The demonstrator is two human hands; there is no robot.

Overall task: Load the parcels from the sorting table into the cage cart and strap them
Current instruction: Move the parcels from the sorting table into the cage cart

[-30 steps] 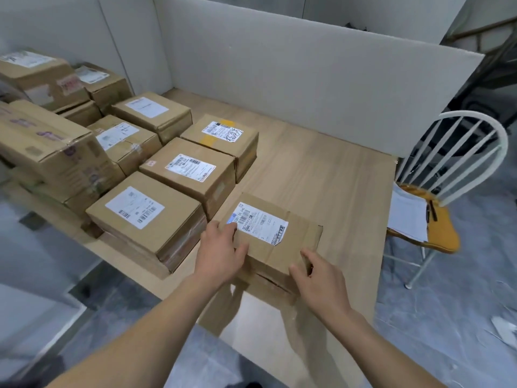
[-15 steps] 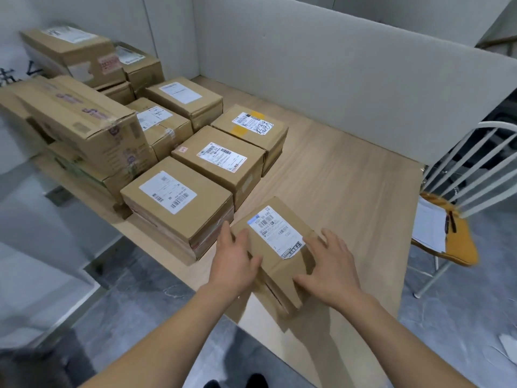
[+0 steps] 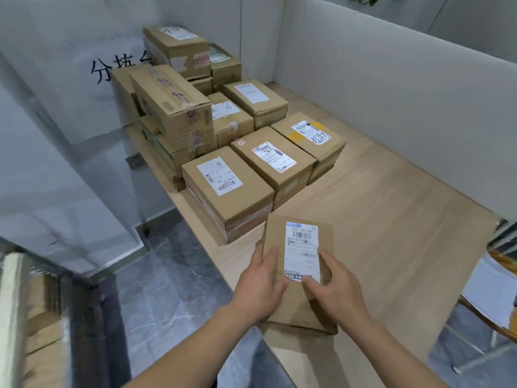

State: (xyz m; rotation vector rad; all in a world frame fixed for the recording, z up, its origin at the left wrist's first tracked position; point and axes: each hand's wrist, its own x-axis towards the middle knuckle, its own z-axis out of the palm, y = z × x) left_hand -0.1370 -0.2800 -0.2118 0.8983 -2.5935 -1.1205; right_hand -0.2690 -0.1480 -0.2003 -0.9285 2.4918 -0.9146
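A small brown cardboard parcel (image 3: pixel 298 301) with a white barcode label is held at the near edge of the wooden sorting table (image 3: pixel 391 219). My left hand (image 3: pixel 258 287) grips its left side, thumb on top. My right hand (image 3: pixel 334 288) grips the right side, thumb on the label. Several more labelled parcels (image 3: pixel 228 189) lie in rows and stacks on the table's left half. At the bottom left, a blurred frame with brown boxes (image 3: pixel 36 317) shows; I cannot tell whether it is the cage cart.
White partition boards (image 3: pixel 391 88) wall the table at the back and right. A chair with papers (image 3: pixel 495 292) stands at the right edge. A white sheet with black characters (image 3: pixel 112 68) hangs at the left. Grey marble floor (image 3: pixel 173 289) lies between me and the table.
Both hands have closed on the small parcel and drawn it toward the table's near edge, turning it lengthwise. My view has swung left, bringing the left wall and lower-left frame into sight.
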